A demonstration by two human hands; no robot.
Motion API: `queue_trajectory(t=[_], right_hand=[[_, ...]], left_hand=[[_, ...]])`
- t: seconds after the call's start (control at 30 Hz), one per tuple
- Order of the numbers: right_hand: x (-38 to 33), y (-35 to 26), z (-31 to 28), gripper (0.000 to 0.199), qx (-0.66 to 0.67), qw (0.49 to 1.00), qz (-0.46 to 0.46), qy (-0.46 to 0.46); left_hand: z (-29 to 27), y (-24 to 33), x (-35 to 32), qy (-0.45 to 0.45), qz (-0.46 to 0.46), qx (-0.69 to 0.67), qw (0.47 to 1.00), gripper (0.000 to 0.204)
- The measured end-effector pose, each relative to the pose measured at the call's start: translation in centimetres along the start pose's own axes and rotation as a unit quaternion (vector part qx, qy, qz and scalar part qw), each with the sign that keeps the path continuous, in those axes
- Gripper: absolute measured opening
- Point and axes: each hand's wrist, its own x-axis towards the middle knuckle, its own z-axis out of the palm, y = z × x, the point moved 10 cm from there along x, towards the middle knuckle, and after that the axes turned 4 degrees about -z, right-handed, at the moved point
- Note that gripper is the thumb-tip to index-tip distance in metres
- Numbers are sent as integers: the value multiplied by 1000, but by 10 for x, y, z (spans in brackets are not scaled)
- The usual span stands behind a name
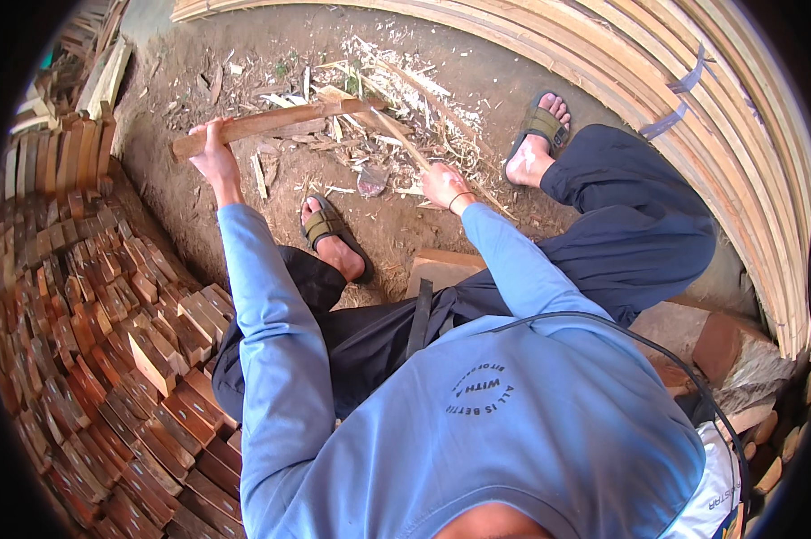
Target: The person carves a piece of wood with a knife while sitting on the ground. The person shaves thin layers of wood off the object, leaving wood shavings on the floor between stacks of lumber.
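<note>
My left hand (215, 153) is closed round the near-left end of a brown wooden slat (284, 119). The slat slopes slightly upward to the right, above the chip-strewn ground. My right hand (446, 186) grips the lower end of a slim pale stick-like tool (400, 137), slanting up and left. Its far tip meets or overlaps the slat's right end; I cannot tell whether they touch. Whether the tool has a blade does not show clearly. Wood chips and shavings (334, 148) lie beneath and beyond both.
Stacked short wooden pieces (91, 341) fill the left side. Long curved-looking boards (738, 135), bound with a grey strap (684, 85), run along the top and right. My sandalled feet (336, 247) stand on the dirt. A dark cable (639, 337) crosses my shirt.
</note>
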Motion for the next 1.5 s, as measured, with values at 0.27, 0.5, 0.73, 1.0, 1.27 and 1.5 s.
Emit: queue_trajectory(t=[0.27, 0.5, 0.73, 1.0, 1.27, 1.5], right_hand=[[-12, -53, -100, 40, 196, 971, 118, 67], [-12, -69, -119, 35, 158, 977, 123, 69], [5, -26, -29, 32, 29, 999, 31, -29], [-19, -25, -56, 42, 136, 983, 111, 52], [-8, -48, -67, 32, 100, 993, 39, 41], [-9, -69, -115, 36, 128, 987, 43, 82]], left_hand=[[-15, -5, -7, 6, -8, 14, 1000, 5], [-20, -3, -10, 13, -8, 53, 998, 6], [-10, 3, -2, 20, 10, 67, 998, 6], [-8, 2, -10, 27, -7, 9, 1000, 6], [-10, -1, -10, 16, -6, 38, 999, 6], [-19, -4, -9, 23, -21, 47, 998, 5]])
